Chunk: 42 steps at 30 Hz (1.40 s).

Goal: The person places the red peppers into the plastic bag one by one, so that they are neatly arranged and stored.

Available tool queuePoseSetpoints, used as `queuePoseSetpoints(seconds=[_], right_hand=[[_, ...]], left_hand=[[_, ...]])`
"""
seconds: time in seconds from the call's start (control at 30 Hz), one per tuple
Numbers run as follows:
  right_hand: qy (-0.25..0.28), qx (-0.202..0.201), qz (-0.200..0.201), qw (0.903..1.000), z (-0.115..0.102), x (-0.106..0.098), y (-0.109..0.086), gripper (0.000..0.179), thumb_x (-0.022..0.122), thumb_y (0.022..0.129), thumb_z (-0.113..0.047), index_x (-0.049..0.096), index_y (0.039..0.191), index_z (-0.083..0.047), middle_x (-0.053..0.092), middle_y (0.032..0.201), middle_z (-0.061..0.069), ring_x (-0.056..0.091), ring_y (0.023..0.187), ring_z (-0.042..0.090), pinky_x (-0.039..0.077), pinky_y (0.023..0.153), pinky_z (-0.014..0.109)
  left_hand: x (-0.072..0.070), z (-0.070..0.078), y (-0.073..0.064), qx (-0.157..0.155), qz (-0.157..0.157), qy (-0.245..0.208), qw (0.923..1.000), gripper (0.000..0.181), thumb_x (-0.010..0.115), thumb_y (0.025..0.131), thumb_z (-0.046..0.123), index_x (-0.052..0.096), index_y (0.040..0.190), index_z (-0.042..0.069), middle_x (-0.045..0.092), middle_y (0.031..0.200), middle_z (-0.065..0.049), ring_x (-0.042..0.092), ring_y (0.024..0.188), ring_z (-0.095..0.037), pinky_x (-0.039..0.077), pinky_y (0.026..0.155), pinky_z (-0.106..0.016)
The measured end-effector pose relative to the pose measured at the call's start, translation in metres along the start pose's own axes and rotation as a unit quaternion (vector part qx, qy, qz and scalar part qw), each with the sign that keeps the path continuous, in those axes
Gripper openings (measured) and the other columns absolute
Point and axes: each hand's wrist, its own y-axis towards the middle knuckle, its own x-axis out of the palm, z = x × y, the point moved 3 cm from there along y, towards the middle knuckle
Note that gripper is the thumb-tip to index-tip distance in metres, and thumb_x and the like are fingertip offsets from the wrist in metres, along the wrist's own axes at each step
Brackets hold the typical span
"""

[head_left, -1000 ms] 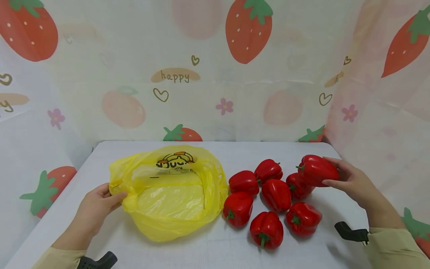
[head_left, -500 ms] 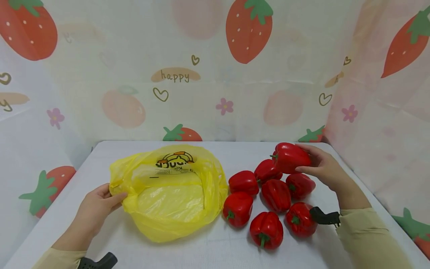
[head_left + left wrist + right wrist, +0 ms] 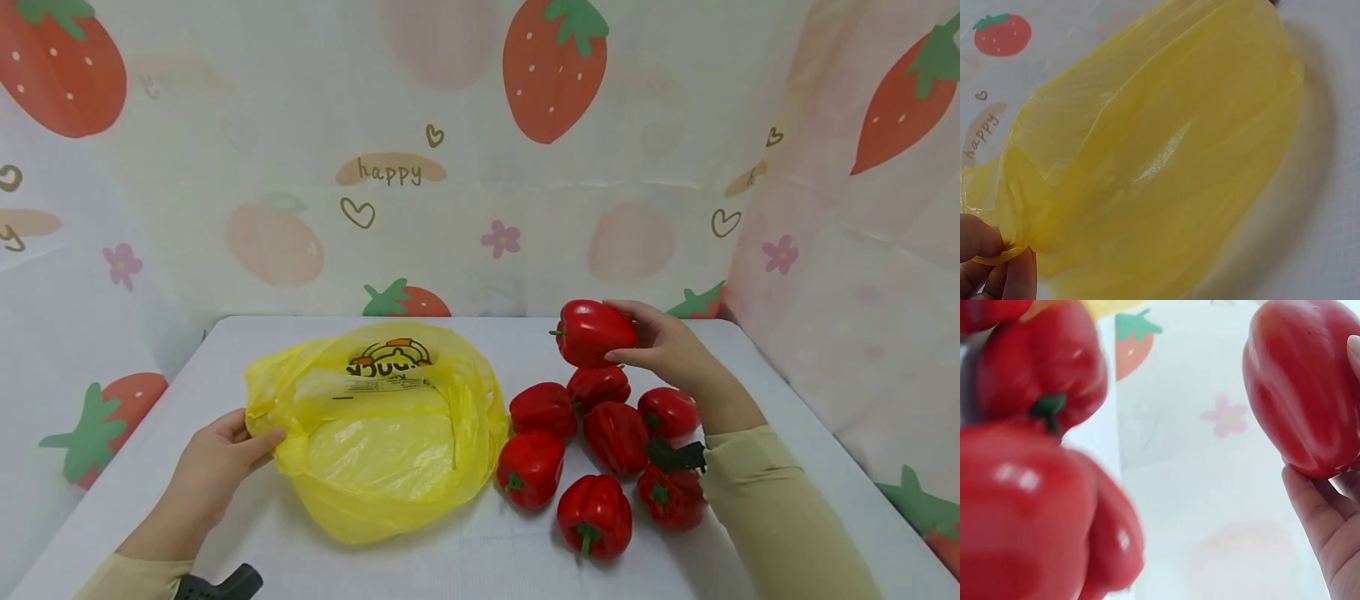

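The left hand (image 3: 216,465) pinches the left edge of the bag (image 3: 348,510), which gapes on the desk (image 3: 442,575). Seven loose peppers (image 3: 595,517) cluster just to its right. Beyond, the right hand (image 3: 671,346) grips a raised pepper (image 3: 592,335), stem toward the bag. The step in hand looks like bagging peppers; the next move probably calls for bringing this one left over the mouth and releasing it.

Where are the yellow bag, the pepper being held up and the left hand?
Yellow bag (image 3: 352,510): head view, on its front wall.
Held pepper (image 3: 595,333): head view, on the middle of its side.
Left hand (image 3: 212,462): head view, on its back.
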Motion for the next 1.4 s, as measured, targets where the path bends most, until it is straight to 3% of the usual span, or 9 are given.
queuePoseSetpoints(seconds=[0.2, 0.53, 0.73, 1.4], right_hand=[[0.027, -0.027, -0.014, 0.9992, -0.017, 0.011, 0.022, 0.064, 0.069, 0.081, -0.012, 0.039, 0.138, -0.014, 0.052, 0.124, 0.013, 0.052, 0.107, 0.026, 0.052, 0.083, 0.028], [0.041, -0.033, -0.024, 0.9983, -0.038, 0.037, 0.047, 0.064, 0.071, 0.080, -0.012, 0.042, 0.136, -0.014, 0.052, 0.123, 0.012, 0.052, 0.107, 0.028, 0.053, 0.083, 0.036], [0.050, -0.032, -0.050, 0.9970, -0.047, 0.064, 0.062, 0.064, 0.073, 0.078, -0.016, 0.043, 0.135, -0.018, 0.052, 0.123, 0.008, 0.052, 0.106, 0.027, 0.053, 0.083, 0.037], [0.085, -0.038, -0.113, 0.9893, -0.077, 0.151, 0.098, 0.062, 0.074, 0.077, -0.019, 0.047, 0.131, -0.026, 0.052, 0.124, 0.000, 0.051, 0.107, 0.020, 0.053, 0.083, 0.032]], left_hand=[[0.000, 0.001, 0.001, -0.005, 0.001, 0.015, 0.9999, 0.074, 0.061, 0.086, 0.038, 0.030, 0.141, 0.000, 0.042, 0.136, -0.021, 0.056, 0.100, -0.011, 0.050, 0.085, -0.029], [0.001, 0.001, 0.001, 0.009, 0.004, -0.002, 0.9999, 0.071, 0.062, 0.086, 0.035, 0.031, 0.139, -0.001, 0.042, 0.135, -0.022, 0.056, 0.092, -0.001, 0.052, 0.081, -0.023], [0.000, 0.003, 0.001, 0.018, 0.006, 0.001, 0.9998, 0.071, 0.063, 0.086, 0.035, 0.033, 0.138, -0.002, 0.043, 0.134, -0.022, 0.055, 0.090, 0.002, 0.052, 0.080, -0.022], [0.000, 0.006, -0.002, -0.001, 0.005, 0.009, 0.9999, 0.072, 0.060, 0.087, 0.036, 0.028, 0.141, 0.000, 0.041, 0.137, -0.021, 0.055, 0.097, -0.004, 0.052, 0.082, -0.023]])
